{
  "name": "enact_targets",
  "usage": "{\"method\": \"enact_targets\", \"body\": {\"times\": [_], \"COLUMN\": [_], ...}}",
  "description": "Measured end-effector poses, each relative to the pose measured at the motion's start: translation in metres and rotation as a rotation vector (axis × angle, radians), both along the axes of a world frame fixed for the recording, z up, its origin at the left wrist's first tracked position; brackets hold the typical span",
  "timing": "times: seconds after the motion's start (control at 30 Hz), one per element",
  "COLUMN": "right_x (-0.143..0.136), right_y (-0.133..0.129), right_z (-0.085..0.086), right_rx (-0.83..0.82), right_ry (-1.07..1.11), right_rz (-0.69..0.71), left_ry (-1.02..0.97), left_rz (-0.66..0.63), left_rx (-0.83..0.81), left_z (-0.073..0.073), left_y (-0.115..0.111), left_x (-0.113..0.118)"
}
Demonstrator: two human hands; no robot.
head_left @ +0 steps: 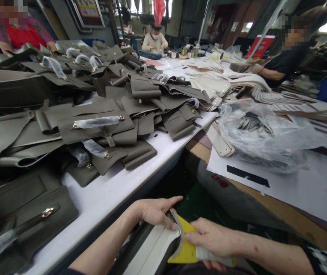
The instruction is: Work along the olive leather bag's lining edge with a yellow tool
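In the lower middle, my left hand (158, 211) holds the far end of a dark olive leather piece with a white strip (149, 248) along it. The thumb presses on the strip's curled end, while one finger stretches out to the right; the other fingers are partly hidden. My right hand (217, 237) is closed around the wrapped, whitish handle of a yellow scraper (185, 242). The scraper's curved grey edge lies against the end of the leather piece, close to my left thumb.
Olive leather bag parts (97, 122) with wrapped handles are heaped on the white table (140, 181) to the left. On the right, a clear plastic bag (266, 141) sits near stacked pale pieces (263, 88). Several people work around the tables, including a dark-sleeved person (284, 57).
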State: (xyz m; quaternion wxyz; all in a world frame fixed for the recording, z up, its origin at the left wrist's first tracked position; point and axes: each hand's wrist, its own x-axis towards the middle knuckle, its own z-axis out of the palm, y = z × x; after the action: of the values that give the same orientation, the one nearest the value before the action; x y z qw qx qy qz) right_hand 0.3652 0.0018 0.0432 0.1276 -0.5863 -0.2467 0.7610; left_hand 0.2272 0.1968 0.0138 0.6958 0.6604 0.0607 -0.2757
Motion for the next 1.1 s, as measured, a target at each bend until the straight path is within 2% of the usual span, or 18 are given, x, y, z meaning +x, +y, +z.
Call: {"method": "enact_targets", "body": {"times": [0.2,0.43,0.57,0.67,0.77,0.87,0.93,1.0,1.1], "right_x": [-0.008,-0.02,-0.022,-0.022,-0.023,-0.028,-0.033,-0.04,-0.054], "right_y": [0.003,0.0,0.004,0.01,0.013,0.014,0.015,0.018,0.02], "right_z": [0.004,-0.005,0.001,0.007,0.004,-0.005,-0.01,-0.01,-0.006], "right_rx": [-0.031,-0.032,-0.036,-0.067,-0.068,-0.018,0.004,-0.014,-0.061], "right_ry": [-0.026,-0.011,-0.068,-0.097,-0.092,-0.057,-0.029,-0.037,-0.126], "right_rz": [-0.034,-0.116,-0.094,-0.065,-0.064,-0.099,-0.117,-0.113,-0.129], "left_ry": [0.002,-0.008,0.001,-0.007,-0.046,-0.109,-0.135,-0.124,-0.071], "left_rz": [-0.001,0.001,0.03,0.065,0.098,0.165,0.257,0.358,0.446], "left_rx": [-0.049,-0.096,-0.124,-0.165,-0.238,-0.273,-0.32,-0.35,-0.271], "left_z": [0.001,0.003,0.004,0.0,-0.009,-0.015,-0.015,-0.01,0.003], "left_y": [0.002,0.004,0.004,0.003,0.001,-0.001,-0.003,-0.005,-0.006], "left_x": [-0.001,0.0,-0.001,-0.003,-0.004,-0.007,-0.009,-0.013,-0.023]}}
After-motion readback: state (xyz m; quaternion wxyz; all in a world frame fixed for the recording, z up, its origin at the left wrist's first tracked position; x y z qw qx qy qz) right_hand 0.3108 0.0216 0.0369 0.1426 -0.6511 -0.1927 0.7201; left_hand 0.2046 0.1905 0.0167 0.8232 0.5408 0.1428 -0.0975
